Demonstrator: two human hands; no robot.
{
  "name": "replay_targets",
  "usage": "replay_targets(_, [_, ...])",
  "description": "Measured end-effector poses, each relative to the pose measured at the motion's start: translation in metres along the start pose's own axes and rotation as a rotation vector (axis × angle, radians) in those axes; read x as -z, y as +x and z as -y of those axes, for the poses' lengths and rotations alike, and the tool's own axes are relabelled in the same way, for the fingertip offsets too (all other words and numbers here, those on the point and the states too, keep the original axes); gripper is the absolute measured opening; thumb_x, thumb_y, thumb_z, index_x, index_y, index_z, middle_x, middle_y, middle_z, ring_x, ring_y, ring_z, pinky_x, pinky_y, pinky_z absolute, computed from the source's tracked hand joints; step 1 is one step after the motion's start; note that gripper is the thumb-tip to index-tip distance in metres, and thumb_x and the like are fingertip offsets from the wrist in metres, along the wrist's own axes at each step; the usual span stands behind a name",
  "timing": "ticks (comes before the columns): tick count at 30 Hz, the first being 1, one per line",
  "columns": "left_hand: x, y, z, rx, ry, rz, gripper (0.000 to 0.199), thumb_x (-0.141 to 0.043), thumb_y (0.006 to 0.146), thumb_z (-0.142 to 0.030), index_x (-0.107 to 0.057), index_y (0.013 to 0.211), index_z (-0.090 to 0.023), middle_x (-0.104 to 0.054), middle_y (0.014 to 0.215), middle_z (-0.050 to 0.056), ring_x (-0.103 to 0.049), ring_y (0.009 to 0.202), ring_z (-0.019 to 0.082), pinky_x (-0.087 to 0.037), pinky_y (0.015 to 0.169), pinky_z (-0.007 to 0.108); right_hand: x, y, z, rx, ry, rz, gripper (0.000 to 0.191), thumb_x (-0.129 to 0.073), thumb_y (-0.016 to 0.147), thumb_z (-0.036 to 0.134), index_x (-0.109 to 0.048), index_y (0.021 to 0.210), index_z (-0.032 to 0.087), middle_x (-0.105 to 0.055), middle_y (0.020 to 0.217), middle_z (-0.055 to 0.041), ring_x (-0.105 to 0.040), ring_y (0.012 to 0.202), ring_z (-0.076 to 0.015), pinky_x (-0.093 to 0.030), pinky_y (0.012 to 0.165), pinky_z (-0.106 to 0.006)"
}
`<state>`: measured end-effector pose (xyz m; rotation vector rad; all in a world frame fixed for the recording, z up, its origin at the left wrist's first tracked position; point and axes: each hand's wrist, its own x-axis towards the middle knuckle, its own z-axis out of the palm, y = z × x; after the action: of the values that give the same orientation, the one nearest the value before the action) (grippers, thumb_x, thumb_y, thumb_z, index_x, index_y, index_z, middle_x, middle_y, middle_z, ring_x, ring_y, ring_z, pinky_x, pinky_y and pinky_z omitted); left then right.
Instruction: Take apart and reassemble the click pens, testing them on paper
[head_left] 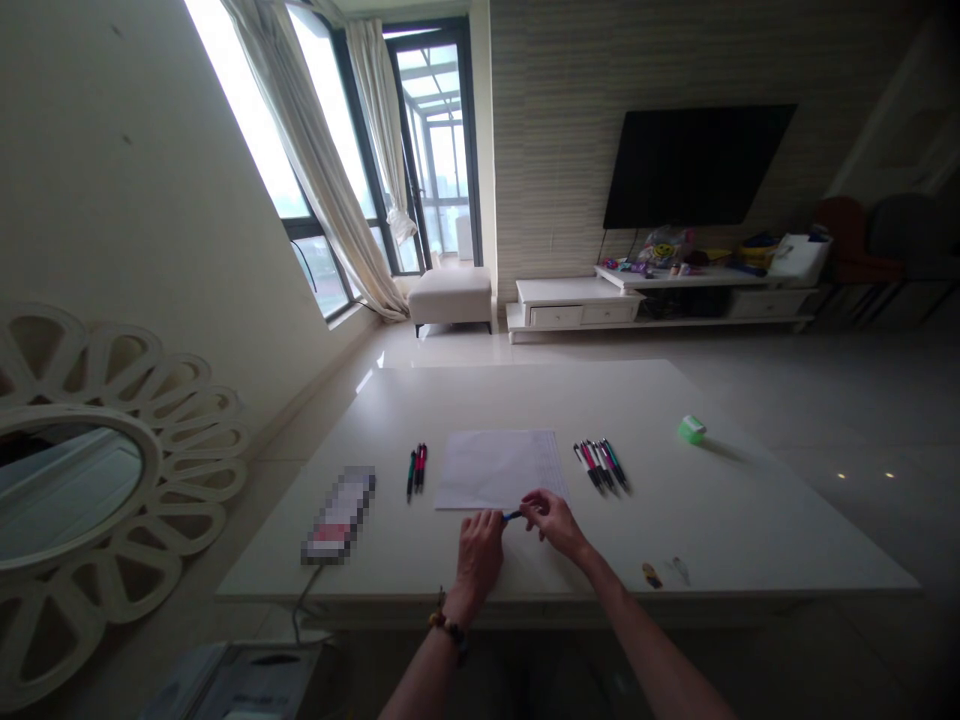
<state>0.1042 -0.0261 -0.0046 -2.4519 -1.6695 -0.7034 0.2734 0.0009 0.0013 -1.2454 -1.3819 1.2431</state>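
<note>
My left hand (480,548) is closed on one end of a small blue pen (512,516), just below the paper's near edge. At the pen's other end, the fingers of my right hand (553,522) are pinched on it. White paper (495,468) lies flat beyond both hands. A few pens (417,470) in green and red lie left of the paper. On its right, several pens (601,466) lie side by side, slanting.
A phone-like device (339,515) with a cable lies on the white table (390,565) at the left. At the right are a green and white box (691,430) and a small yellow and dark item (652,575) near the front edge.
</note>
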Motion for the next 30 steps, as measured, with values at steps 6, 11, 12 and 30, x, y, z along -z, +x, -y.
replay_targets(6, [0.001, 0.0, -0.001, 0.005, -0.002, -0.002, 0.013, -0.04, 0.089, -0.018, -0.053, 0.086, -0.021, -0.058, 0.081, 0.001, -0.052, 0.077, 0.015, -0.032, 0.071, 0.028, -0.001, 0.001, -0.001, -0.01, -0.009, -0.008, 0.034, -0.061, 0.069, 0.047, -0.056, 0.079, 0.015, -0.063, 0.066, -0.0023, -0.057, 0.049, -0.0116, -0.037, 0.035, -0.018])
replay_targets(11, [0.001, 0.0, -0.001, 0.012, -0.025, 0.017, 0.014, -0.039, 0.089, -0.019, -0.052, 0.087, -0.022, -0.059, 0.082, 0.001, -0.052, 0.078, 0.015, -0.031, 0.071, 0.029, 0.0, 0.001, -0.002, -0.006, -0.013, -0.011, 0.036, -0.061, 0.068, 0.05, -0.056, 0.077, 0.015, -0.063, 0.066, -0.0023, -0.058, 0.049, -0.0117, -0.039, 0.037, -0.019])
replay_targets(12, [0.001, 0.0, -0.001, 0.014, -0.029, 0.021, 0.015, -0.038, 0.089, -0.018, -0.052, 0.087, -0.022, -0.059, 0.083, 0.001, -0.052, 0.079, 0.015, -0.031, 0.071, 0.029, 0.0, 0.001, -0.002, -0.009, -0.01, -0.009, 0.037, -0.061, 0.068, 0.05, -0.056, 0.079, 0.015, -0.064, 0.068, -0.0027, -0.058, 0.05, -0.012, -0.039, 0.037, -0.019])
replay_targets(30, [-0.003, -0.001, 0.002, 0.004, 0.008, 0.003, 0.013, -0.042, 0.087, -0.017, -0.054, 0.085, -0.022, -0.059, 0.08, 0.001, -0.052, 0.075, 0.015, -0.031, 0.07, 0.028, -0.001, 0.004, -0.01, -0.042, 0.041, -0.019, 0.039, -0.062, 0.066, 0.053, -0.054, 0.075, 0.015, -0.062, 0.062, -0.0009, -0.056, 0.043, -0.0105, -0.036, 0.033, -0.018])
